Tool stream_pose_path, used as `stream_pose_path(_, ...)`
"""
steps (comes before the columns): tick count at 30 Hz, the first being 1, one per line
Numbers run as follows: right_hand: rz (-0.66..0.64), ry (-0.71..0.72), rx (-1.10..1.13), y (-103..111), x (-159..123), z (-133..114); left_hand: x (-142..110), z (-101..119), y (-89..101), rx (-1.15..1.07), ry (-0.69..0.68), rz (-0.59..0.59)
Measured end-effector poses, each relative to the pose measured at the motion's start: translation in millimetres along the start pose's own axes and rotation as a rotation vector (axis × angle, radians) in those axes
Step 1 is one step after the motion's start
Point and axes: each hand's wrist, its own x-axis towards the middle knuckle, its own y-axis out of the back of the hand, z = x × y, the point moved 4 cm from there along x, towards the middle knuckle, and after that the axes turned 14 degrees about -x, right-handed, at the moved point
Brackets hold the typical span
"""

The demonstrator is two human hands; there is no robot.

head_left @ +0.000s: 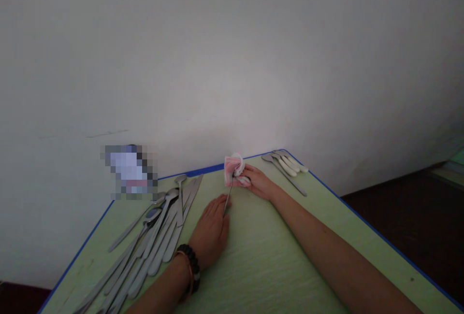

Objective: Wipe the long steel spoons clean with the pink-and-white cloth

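My left hand (210,229), with dark beads and a copper-coloured bangle at the wrist, is closed on the thin metal handle (227,201) of a piece of cutlery. The far end of that piece is hidden in a pink and white cloth (230,169), so its kind does not show. My right hand (259,183) grips the cloth, bunched around the hidden end. To the left of my left hand lies a loose pile of metal spoons and table knives (159,236).
At the table's far right corner lie a metal spoon (284,173) and several pieces with cream handles (290,166). A blurred-out object (130,169) stands at the back left. The green tabletop (268,265) has a blue edge and meets a pale wall (232,63).
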Motion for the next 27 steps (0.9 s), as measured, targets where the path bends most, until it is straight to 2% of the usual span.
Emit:
stream_pose_path(6,0.008,-0.003,0.028,1,1,1,2,7,7.3,-0.090,0.049,0.011)
stream_pose_path(12,-0.035,-0.020,-0.008,-2,-2,-1,1,11,5.0,0.030,-0.091,-0.030)
stream_pose_path(19,-0.012,-0.020,0.000,2,1,4,0,9,1.7,0.050,-0.113,-0.011)
stream_pose_path(27,0.054,0.006,0.101,7,3,4,0,-5,-1.4,-0.088,0.023,0.034)
